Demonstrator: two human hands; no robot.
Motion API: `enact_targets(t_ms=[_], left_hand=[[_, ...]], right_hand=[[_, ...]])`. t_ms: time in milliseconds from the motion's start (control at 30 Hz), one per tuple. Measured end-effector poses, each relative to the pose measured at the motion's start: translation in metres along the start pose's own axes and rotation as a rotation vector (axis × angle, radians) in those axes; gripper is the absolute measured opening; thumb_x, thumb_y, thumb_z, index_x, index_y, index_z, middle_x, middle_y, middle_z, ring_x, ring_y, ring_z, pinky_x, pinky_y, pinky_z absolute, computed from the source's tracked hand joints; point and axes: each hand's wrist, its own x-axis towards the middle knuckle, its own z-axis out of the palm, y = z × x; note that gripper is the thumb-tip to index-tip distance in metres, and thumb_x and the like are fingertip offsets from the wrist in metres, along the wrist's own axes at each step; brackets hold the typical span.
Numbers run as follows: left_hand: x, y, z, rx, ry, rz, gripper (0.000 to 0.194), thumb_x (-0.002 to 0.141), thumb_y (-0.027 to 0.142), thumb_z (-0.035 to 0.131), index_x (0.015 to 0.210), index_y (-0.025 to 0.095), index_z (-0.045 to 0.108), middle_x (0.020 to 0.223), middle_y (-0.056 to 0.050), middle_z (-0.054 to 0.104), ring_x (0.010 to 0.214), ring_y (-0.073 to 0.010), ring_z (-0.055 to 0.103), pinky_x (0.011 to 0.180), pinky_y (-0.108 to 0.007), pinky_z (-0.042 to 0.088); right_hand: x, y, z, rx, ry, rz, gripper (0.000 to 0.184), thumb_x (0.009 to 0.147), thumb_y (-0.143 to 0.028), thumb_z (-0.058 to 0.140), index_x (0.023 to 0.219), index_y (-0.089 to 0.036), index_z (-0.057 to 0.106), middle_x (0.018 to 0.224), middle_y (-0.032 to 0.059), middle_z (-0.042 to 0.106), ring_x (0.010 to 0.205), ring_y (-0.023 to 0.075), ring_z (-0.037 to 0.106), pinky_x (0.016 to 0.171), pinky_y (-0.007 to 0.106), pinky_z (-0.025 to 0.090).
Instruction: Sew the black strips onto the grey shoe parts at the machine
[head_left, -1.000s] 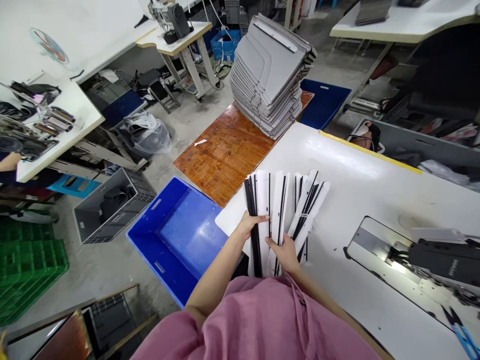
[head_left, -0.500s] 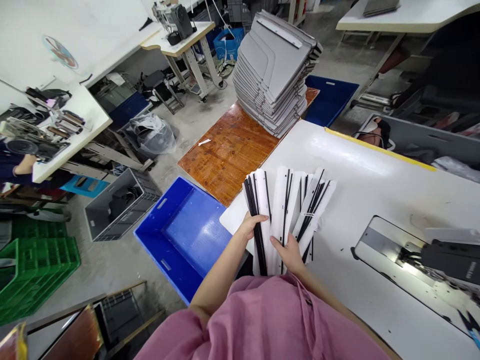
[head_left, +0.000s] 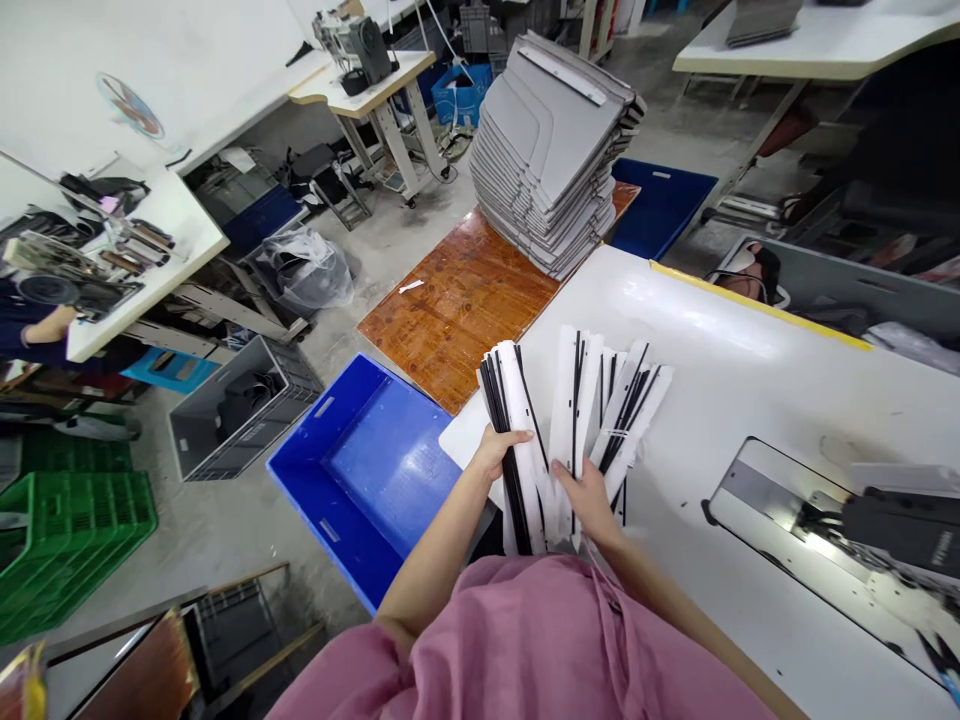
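Note:
A fanned bundle of long white strips with black edges (head_left: 577, 410) lies at the near left corner of the white table (head_left: 750, 360). My left hand (head_left: 499, 450) grips the leftmost group of strips, thumb on top. My right hand (head_left: 589, 500) is closed on the middle strips near their lower ends. Both hands hold the strips close to my body, with the strips pointing away from me.
A blue crate (head_left: 367, 470) stands on the floor left of the table. A stack of grey panels (head_left: 551, 150) rests on a brown board (head_left: 457, 300). A sewing machine (head_left: 892, 520) sits at the right. Another person's arm (head_left: 37, 330) shows at far left.
My left hand has tilted its group of strips to the left, widening the gap from the middle strips. My right hand has shifted slightly right and nearer.

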Motion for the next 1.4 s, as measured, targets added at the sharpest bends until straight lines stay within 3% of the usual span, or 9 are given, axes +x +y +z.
enact_targets(t_ms=[167, 300, 400, 567, 733, 833, 967, 1133, 1400], left_hand=[[-0.004, 0.002, -0.004, -0.006, 0.022, -0.010, 0.052, 0.046, 0.019, 0.085, 0.094, 0.010, 0.067, 0.087, -0.009, 0.070, 0.072, -0.0220, 0.065, 0.073, -0.039, 0.054], [-0.009, 0.001, -0.001, -0.009, 0.007, 0.004, 0.051, 0.046, 0.019, 0.087, 0.091, 0.009, 0.067, 0.090, -0.010, 0.071, 0.075, -0.0222, 0.065, 0.074, -0.036, 0.054], [-0.012, -0.001, -0.003, -0.022, -0.002, 0.005, 0.048, 0.048, 0.022, 0.086, 0.090, 0.009, 0.068, 0.094, -0.011, 0.071, 0.078, -0.0222, 0.065, 0.075, -0.035, 0.053], [-0.017, -0.002, -0.017, -0.049, 0.016, -0.009, 0.049, 0.052, 0.027, 0.084, 0.095, 0.011, 0.068, 0.091, -0.011, 0.071, 0.074, -0.0228, 0.065, 0.072, -0.037, 0.054], [-0.026, -0.004, -0.036, -0.033, 0.094, 0.022, 0.047, 0.049, 0.022, 0.084, 0.092, 0.011, 0.069, 0.088, -0.010, 0.072, 0.075, -0.0229, 0.066, 0.075, -0.037, 0.054], [-0.031, -0.004, -0.048, -0.029, 0.168, 0.042, 0.047, 0.048, 0.020, 0.084, 0.092, 0.012, 0.068, 0.087, -0.008, 0.072, 0.075, -0.0223, 0.066, 0.075, -0.036, 0.054], [-0.035, -0.006, -0.059, -0.040, 0.231, 0.023, 0.048, 0.047, 0.020, 0.084, 0.091, 0.012, 0.067, 0.084, -0.007, 0.072, 0.071, -0.0215, 0.066, 0.073, -0.037, 0.055], [-0.037, -0.009, -0.062, -0.052, 0.241, 0.018, 0.050, 0.046, 0.019, 0.084, 0.092, 0.012, 0.067, 0.085, -0.008, 0.072, 0.071, -0.0222, 0.067, 0.073, -0.037, 0.055], [-0.034, -0.010, -0.065, -0.047, 0.244, -0.004, 0.046, 0.048, 0.019, 0.083, 0.090, 0.012, 0.068, 0.084, -0.008, 0.072, 0.071, -0.0220, 0.067, 0.071, -0.036, 0.055]], right_hand=[[0.033, -0.007, -0.012, -0.153, 0.080, -0.018, 0.082, 0.066, -0.058, 0.064, 0.127, -0.006, 0.045, 0.131, 0.0262, 0.048, 0.125, 0.0379, 0.043, 0.103, 0.055, 0.033], [0.020, -0.029, 0.001, -0.161, -0.096, -0.126, 0.051, 0.080, -0.058, 0.050, 0.106, -0.016, 0.056, 0.095, 0.0107, 0.064, 0.086, 0.0228, 0.060, 0.077, 0.037, 0.048], [0.008, -0.036, 0.014, -0.179, -0.135, -0.146, 0.040, 0.079, -0.059, 0.051, 0.077, -0.019, 0.051, 0.065, 0.0008, 0.054, 0.060, 0.0156, 0.049, 0.058, 0.029, 0.040], [0.000, -0.034, 0.024, -0.227, -0.136, -0.165, 0.039, 0.083, -0.053, 0.048, 0.063, -0.022, 0.036, 0.056, -0.0027, 0.041, 0.053, 0.0128, 0.040, 0.051, 0.026, 0.032], [-0.002, -0.038, 0.040, -0.322, -0.232, -0.249, 0.031, 0.085, -0.046, 0.051, 0.070, -0.020, 0.053, 0.065, 0.0010, 0.056, 0.061, 0.0156, 0.051, 0.058, 0.028, 0.040], [0.015, -0.029, 0.036, -0.418, -0.186, -0.270, 0.035, 0.092, -0.044, 0.041, 0.099, -0.017, 0.062, 0.098, 0.0093, 0.065, 0.092, 0.0208, 0.058, 0.080, 0.031, 0.046], [0.043, 0.005, 0.010, -0.629, -0.002, -0.188, 0.048, 0.090, -0.029, 0.042, 0.132, -0.005, 0.044, 0.138, 0.0259, 0.041, 0.130, 0.0352, 0.035, 0.104, 0.050, 0.031], [0.045, 0.040, -0.017, -0.830, 0.034, -0.169, 0.050, 0.086, -0.025, 0.047, 0.134, -0.010, 0.043, 0.141, 0.0236, 0.038, 0.132, 0.0372, 0.031, 0.099, 0.053, 0.034], [0.046, 0.044, -0.032, -0.985, 0.149, -0.082, 0.046, 0.090, -0.026, 0.039, 0.132, -0.008, 0.042, 0.125, 0.0253, 0.045, 0.112, 0.0364, 0.043, 0.083, 0.045, 0.043]])
